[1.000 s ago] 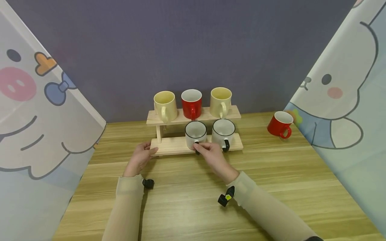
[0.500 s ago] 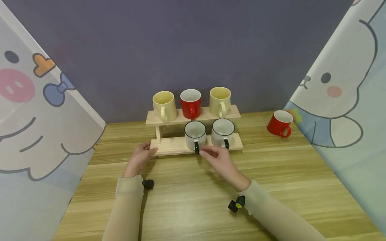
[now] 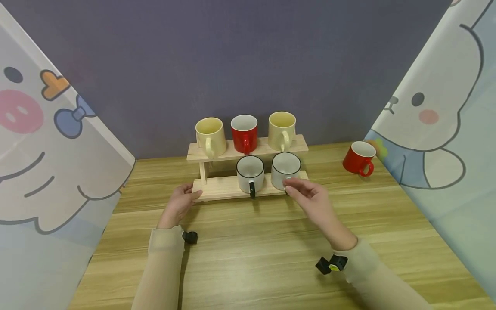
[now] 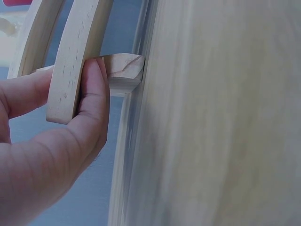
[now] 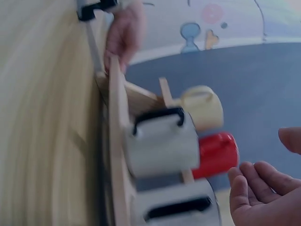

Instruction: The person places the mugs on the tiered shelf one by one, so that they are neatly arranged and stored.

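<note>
My left hand [image 3: 180, 204] grips the left end of the lower board of a two-tier wooden rack [image 3: 217, 188]. In the left wrist view, thumb and fingers pinch that board [image 4: 68, 70] from both sides. On the lower tier stand two white mugs with black rims and black handles: a left white mug [image 3: 249, 174] and a right white mug [image 3: 284, 168]. My right hand [image 3: 311, 202] is in front of the right one, covering most of its handle. The right wrist view shows this hand [image 5: 270, 188] loosely curved and holding nothing, apart from the mug's black handle [image 5: 178, 208].
A left yellow mug [image 3: 211, 135], a red mug [image 3: 245, 133] and a right yellow mug [image 3: 281, 131] stand on the upper tier. Another red mug [image 3: 358, 158] sits on the wooden table [image 3: 248, 262] at the right. A dark wall [image 3: 248, 64] rises behind.
My right hand has let go of the left white mug's handle and moved right, to the front of the right white mug. The left hand keeps its hold on the rack.
</note>
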A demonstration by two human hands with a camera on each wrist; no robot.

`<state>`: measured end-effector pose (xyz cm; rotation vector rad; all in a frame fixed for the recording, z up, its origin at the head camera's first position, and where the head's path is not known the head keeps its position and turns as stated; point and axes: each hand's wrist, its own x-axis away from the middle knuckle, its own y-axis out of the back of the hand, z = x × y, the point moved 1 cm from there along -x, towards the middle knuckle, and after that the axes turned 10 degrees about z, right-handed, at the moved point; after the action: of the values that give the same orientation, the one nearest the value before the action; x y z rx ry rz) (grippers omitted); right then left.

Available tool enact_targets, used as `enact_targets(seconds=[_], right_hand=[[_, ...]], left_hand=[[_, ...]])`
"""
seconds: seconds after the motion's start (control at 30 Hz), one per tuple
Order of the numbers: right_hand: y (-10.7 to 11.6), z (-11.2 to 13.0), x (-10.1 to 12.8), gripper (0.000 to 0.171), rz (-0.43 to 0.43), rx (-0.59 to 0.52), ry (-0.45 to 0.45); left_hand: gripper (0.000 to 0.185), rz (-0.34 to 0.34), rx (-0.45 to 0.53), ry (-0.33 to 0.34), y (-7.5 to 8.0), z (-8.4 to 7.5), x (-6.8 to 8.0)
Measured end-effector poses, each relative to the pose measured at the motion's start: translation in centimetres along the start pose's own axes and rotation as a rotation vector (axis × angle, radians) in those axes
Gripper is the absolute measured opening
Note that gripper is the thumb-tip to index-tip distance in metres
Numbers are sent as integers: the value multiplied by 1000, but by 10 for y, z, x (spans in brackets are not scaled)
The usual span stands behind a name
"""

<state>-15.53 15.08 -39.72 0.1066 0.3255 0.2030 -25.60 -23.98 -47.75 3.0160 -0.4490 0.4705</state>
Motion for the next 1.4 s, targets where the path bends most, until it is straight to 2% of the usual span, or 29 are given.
enact_targets(seconds=[0.3, 0.43, 0.67, 0.8, 1.03, 1.4], right_hand=[[47, 8, 4, 26, -180, 62, 23], [66, 9, 5, 28, -247, 47, 32], [100, 8, 6, 32, -361, -44, 44], [116, 5, 8, 35, -409, -56, 0], [143, -4, 7, 36, -505, 17, -96], [187, -20, 5, 35, -573, 41, -214]], left_hand=[[72, -9, 4, 5, -1, 1, 0], [73, -14, -10, 13, -1, -1, 1], [72, -13, -15, 14, -1, -1, 2], [72, -14, -15, 13, -1, -1, 2], [74, -9, -15, 16, -1, 0, 1], [73, -12, -9, 20, -1, 0, 1]])
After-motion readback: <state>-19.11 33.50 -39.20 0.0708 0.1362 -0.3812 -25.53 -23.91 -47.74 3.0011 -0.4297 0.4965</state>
